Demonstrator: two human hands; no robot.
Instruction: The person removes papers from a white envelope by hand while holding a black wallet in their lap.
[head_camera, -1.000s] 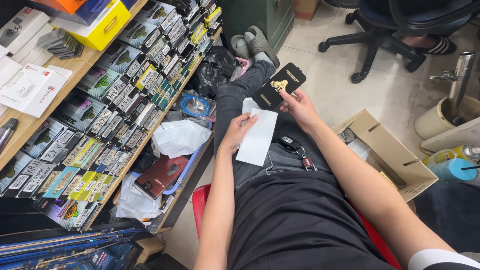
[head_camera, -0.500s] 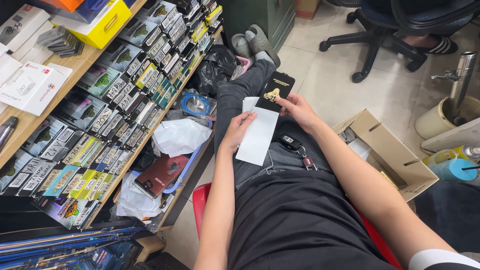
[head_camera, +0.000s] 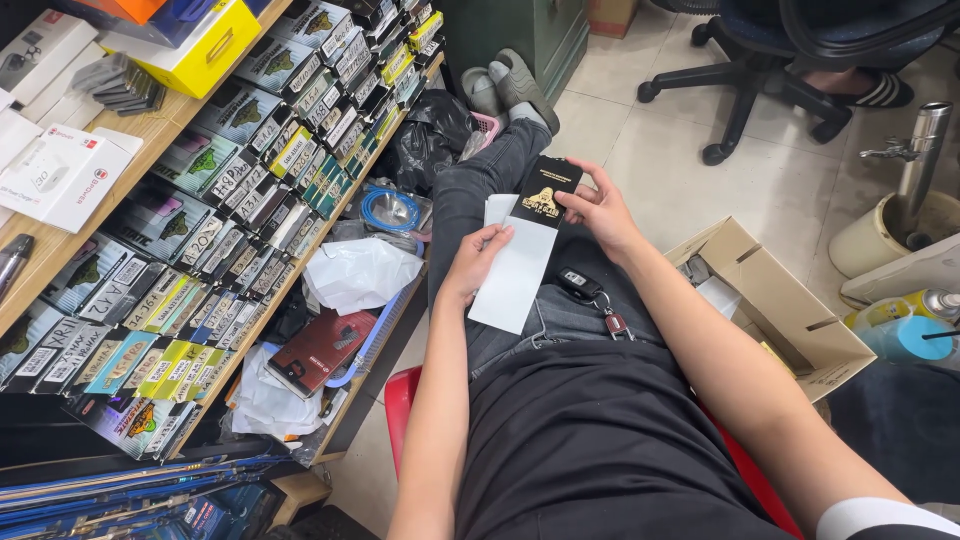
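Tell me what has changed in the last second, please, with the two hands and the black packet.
The right hand brought the black packet down and leftward until it meets the top of the white envelope, which the left hand holds on the lap. Both hands kept their grip. The car key stayed on the thigh.

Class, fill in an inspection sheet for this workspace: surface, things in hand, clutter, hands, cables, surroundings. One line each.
Surface: person's lap, seated on a red stool.
Things in hand: white sleeve with a black card at its top end.
Clutter: car key on the lap; white bag and red case on the lower shelf.
Hands: left hand holds the sleeve; right hand pinches the card.
Cables: blue coil on the shelf.
Surroundings: rack of small boxes at left, cardboard box on the tiled floor, office chair beyond.
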